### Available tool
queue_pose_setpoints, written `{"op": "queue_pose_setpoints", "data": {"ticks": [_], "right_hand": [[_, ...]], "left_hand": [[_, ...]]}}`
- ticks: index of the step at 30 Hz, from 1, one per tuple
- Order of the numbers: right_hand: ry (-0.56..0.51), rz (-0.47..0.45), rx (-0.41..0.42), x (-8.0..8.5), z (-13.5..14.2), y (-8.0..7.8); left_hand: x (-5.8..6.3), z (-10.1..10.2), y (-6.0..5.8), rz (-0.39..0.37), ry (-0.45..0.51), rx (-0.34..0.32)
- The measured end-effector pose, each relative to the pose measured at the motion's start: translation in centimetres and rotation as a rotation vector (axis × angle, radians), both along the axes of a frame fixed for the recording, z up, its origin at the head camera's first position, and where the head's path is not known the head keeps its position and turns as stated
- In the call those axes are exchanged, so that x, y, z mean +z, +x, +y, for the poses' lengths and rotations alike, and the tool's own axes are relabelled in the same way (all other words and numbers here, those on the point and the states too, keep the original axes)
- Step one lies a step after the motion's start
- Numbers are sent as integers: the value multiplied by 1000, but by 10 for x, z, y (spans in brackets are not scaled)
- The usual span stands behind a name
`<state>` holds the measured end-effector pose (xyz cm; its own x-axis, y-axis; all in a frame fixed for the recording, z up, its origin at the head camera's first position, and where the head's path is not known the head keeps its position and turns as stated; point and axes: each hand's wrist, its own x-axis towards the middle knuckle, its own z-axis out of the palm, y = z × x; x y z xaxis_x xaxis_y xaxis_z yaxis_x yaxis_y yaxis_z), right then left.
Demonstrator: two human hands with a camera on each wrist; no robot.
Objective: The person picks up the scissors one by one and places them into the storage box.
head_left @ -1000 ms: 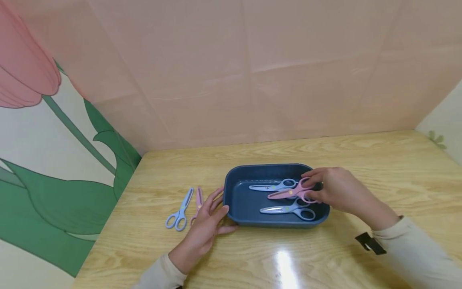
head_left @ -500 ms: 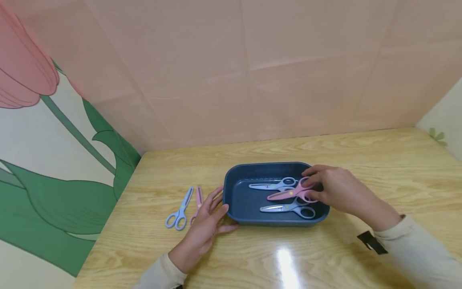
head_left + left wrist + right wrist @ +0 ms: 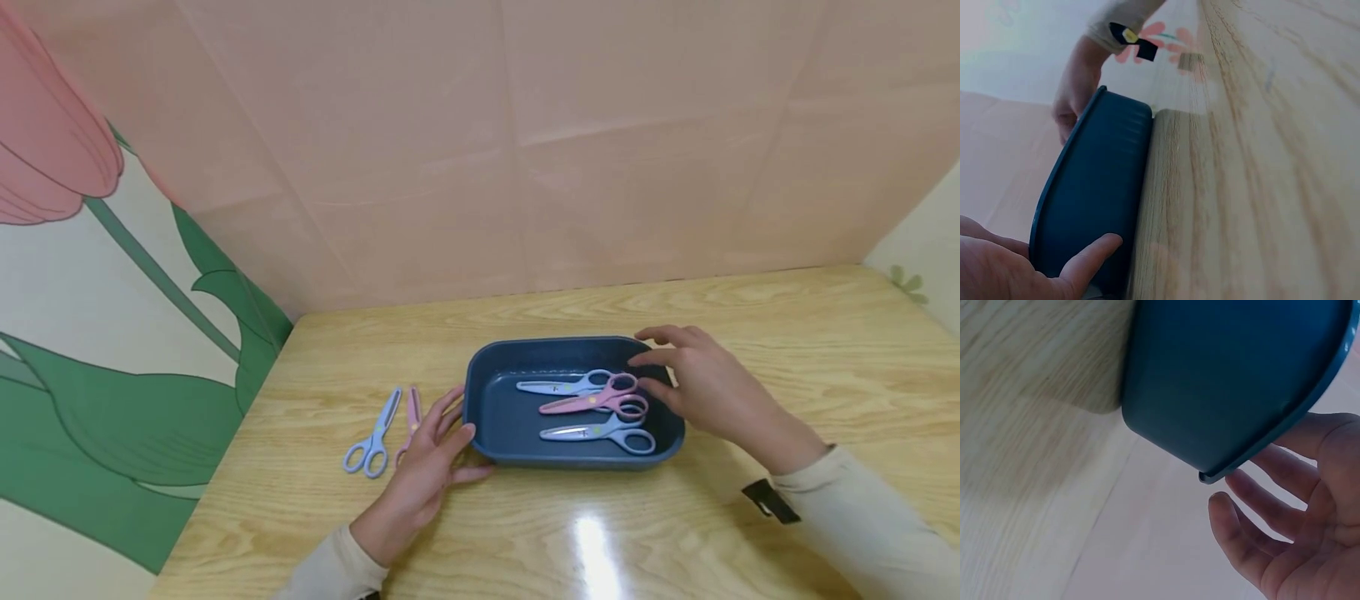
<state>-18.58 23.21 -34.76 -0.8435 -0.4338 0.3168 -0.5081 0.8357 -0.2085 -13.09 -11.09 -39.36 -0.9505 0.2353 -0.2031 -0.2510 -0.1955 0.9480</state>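
Observation:
A dark blue tray [image 3: 510, 417] stands on the table with pink scissors [image 3: 577, 404] and two pairs of light blue scissors [image 3: 551, 387] inside. The pink pair lies between the blue pairs, its handles overlapping theirs. My right hand [image 3: 705, 383] is over the tray's right end, fingers spread and parted from the pink handles. My left hand [image 3: 420, 475] rests against the tray's left end, thumb at the rim; in the left wrist view one straight finger [image 3: 1094, 256] touches the outer wall. Inside the tray is hidden in both wrist views.
Left of the tray, another light blue pair of scissors [image 3: 373, 437] and another pink pair [image 3: 413, 412] lie on the wooden table [image 3: 300, 517]. My left hand partly covers that pink pair. A pinkish sheet [image 3: 525, 167] forms the back wall, and a flower-patterned wall [image 3: 112, 333] borders the left.
My right hand has let go of the pink scissors and drawn slightly up and right. The scissors now lie lower and a little further left in the tray. The left hand has stayed put.

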Motion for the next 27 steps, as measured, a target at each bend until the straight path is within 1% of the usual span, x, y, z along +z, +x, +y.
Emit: {"op": "queue_pose_setpoints", "data": {"ticks": [4,9,15,19,22,25,27], "right_hand": [[-27,-30,-20,2,3,1],[-104,-131,-46,7,12,3],[-227,-304,-55,13,26,3],[-302,-406,-54,12,38,4],[-370,-505,-17,9,46,5],[-431,-639,33,4,50,7],[-462,-721,50,3,53,7]], "left_hand": [[-1,0,-1,-1,1,2],[-1,1,0,-1,-1,1],[-2,0,-1,-4,-2,12],[-3,0,0,-7,-4,7],[-3,0,0,-5,-3,3],[-3,0,-1,-4,-3,3],[-3,0,-1,-2,-1,2]]}}
